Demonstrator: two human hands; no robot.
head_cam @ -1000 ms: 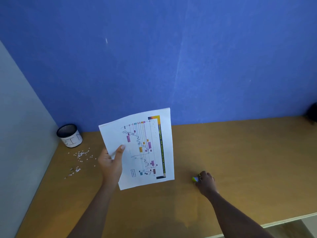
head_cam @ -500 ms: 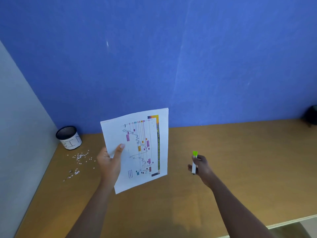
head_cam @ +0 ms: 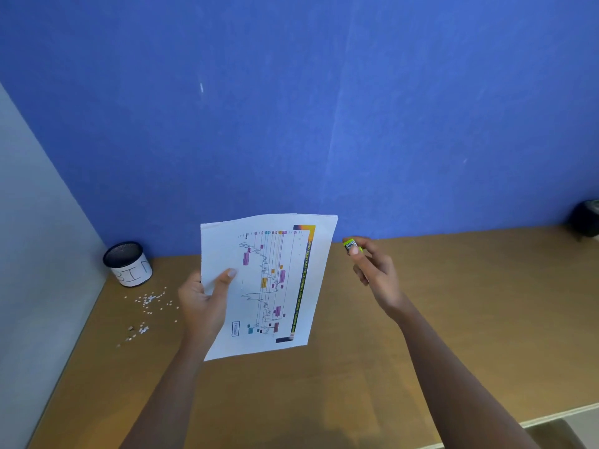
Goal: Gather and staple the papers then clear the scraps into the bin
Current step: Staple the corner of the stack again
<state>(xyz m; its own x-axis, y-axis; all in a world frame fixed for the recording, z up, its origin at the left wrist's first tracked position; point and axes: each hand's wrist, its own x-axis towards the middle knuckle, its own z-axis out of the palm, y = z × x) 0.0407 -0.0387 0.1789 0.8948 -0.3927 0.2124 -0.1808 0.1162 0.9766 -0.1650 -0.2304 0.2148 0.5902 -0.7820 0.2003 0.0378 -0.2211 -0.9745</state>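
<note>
My left hand (head_cam: 202, 301) holds the papers (head_cam: 275, 273) upright above the wooden desk (head_cam: 453, 319), thumb on the printed face with its coloured chart. My right hand (head_cam: 376, 273) grips a small green stapler (head_cam: 350, 245), lifted off the desk just right of the papers' top right corner and apart from them. White paper scraps (head_cam: 149, 307) lie scattered on the desk at the left. The bin (head_cam: 128, 264), a black mesh cup with a white label reading BIN, stands in the back left corner.
A blue wall (head_cam: 291, 108) rises behind the desk and a grey partition (head_cam: 35, 254) closes the left side. A dark object (head_cam: 586, 218) sits at the far right edge. The desk's front edge (head_cam: 551, 419) runs along the lower right.
My right hand picked the stapler up from the desk and raised it up toward the papers' top right corner. My left hand tilted the papers slightly more upright.
</note>
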